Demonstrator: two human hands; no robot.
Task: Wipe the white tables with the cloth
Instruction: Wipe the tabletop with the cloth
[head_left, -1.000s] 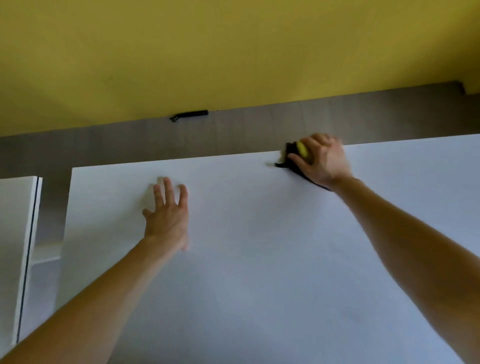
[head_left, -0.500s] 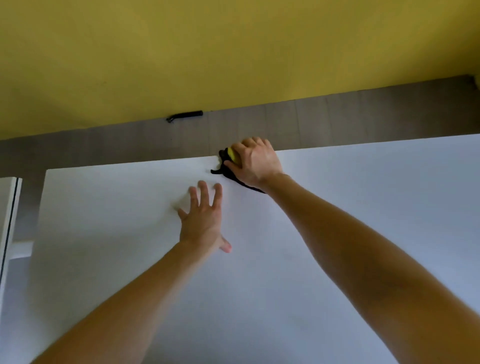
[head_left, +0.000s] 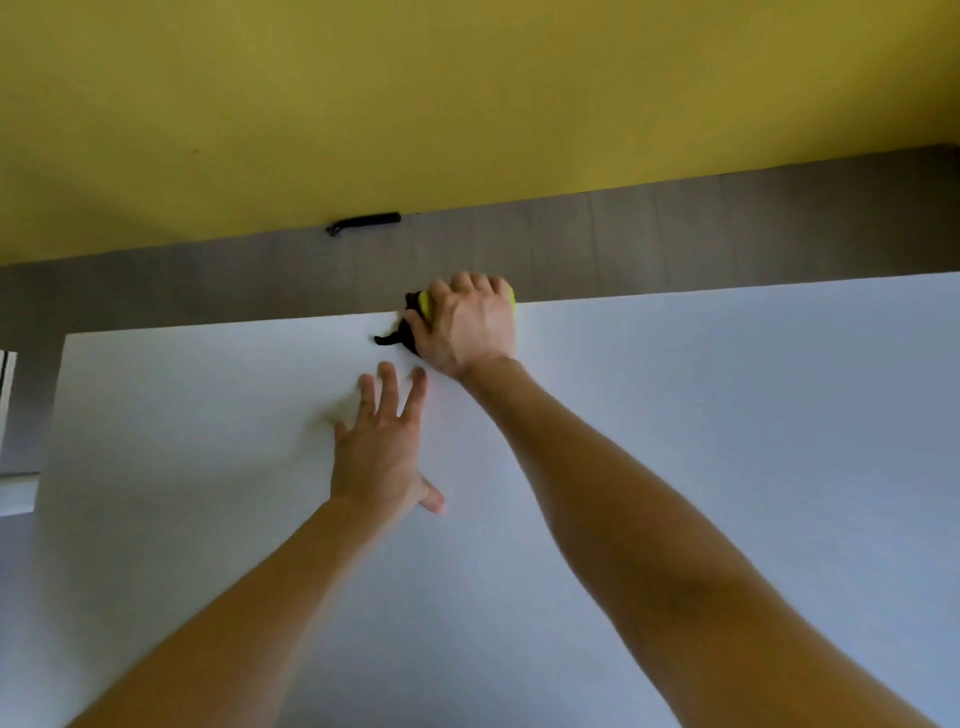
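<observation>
Head cam: right hand (head_left: 470, 325) fingers clamp cloth (head_left: 410, 322) at table (head_left: 727, 415) edge; left hand (head_left: 379, 452) splayed flat beside.

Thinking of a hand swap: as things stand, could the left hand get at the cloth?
Probably yes. The left hand lies flat on the white table, fingertips close to the cloth, bare tabletop between. But the right hand covers most of it.

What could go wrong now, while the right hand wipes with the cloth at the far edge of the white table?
1. The cloth under the right hand sits at the far edge of the white table; it may slip off onto the floor.
2. The left hand rests flat just below the right hand, so a leftward stroke may bump it.
</observation>
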